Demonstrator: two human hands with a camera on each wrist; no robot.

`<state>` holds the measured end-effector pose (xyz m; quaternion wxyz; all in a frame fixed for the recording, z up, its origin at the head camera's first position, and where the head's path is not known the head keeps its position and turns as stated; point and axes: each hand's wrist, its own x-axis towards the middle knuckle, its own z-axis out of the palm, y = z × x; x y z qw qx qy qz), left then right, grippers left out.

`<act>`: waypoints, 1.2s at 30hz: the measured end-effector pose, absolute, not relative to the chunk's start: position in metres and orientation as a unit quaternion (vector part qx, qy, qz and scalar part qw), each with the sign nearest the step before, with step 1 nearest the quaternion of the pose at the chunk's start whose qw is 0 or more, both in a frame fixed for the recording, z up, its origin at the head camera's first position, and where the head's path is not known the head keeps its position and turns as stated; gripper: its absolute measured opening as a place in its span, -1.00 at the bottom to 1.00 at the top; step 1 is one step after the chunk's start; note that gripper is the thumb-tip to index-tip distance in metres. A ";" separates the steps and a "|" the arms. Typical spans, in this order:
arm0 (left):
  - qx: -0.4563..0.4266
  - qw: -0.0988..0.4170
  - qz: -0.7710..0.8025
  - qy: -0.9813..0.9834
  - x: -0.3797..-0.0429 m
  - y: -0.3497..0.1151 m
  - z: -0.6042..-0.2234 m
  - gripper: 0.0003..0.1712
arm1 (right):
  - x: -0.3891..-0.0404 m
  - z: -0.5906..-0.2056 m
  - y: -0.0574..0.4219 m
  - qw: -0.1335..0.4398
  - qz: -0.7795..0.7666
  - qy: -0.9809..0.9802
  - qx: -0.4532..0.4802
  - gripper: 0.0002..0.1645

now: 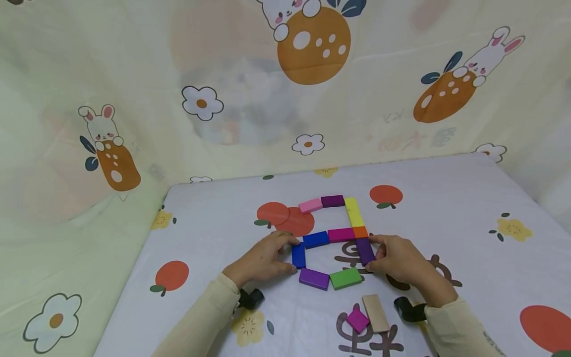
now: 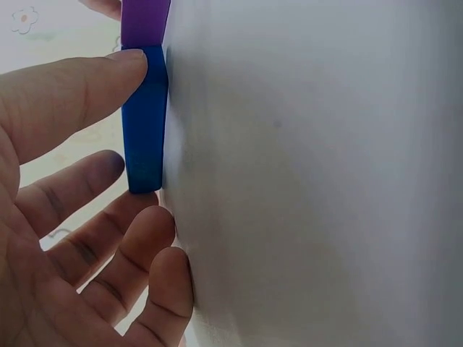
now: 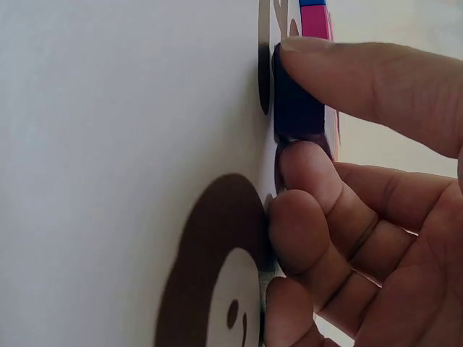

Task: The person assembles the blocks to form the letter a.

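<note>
My left hand (image 1: 266, 258) pinches a short blue block (image 1: 298, 255) by its ends, thumb at the near end and forefinger at the far one. In the left wrist view that blue block (image 2: 143, 137) meets a purple block (image 2: 145, 22). On the right, my right hand (image 1: 401, 262) holds a dark purple block (image 1: 365, 252) between thumb and forefinger. A second blue block (image 1: 315, 240), a magenta block (image 1: 341, 235), an orange block (image 1: 360, 232) and a green block (image 1: 345, 278) complete the outline between the hands. All lie flat on the cloth.
Beyond the outline, a yellow block (image 1: 354, 212), a plum block (image 1: 332, 201) and a pink block (image 1: 310, 206) form a bent row. Nearer me lie a bare wooden block (image 1: 375, 313) and a magenta square (image 1: 358, 321). A printed cloth wall (image 1: 250, 148) rises behind.
</note>
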<state>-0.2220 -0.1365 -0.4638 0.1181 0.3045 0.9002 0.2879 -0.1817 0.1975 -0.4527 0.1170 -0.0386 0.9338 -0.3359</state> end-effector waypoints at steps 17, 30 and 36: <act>0.302 0.117 0.290 0.900 -0.221 -0.136 -0.464 -0.38 | -0.181 -0.454 0.198 0.118 -0.335 0.934 -0.031 -0.11; 0.305 0.119 0.293 0.898 -0.221 -0.136 -0.464 -0.39 | -0.180 -0.453 0.197 0.117 -0.343 0.932 -0.027 -0.12; 0.295 0.131 0.285 0.903 -0.226 -0.133 -0.460 -0.39 | -0.181 -0.454 0.198 0.119 -0.349 0.929 -0.027 -0.08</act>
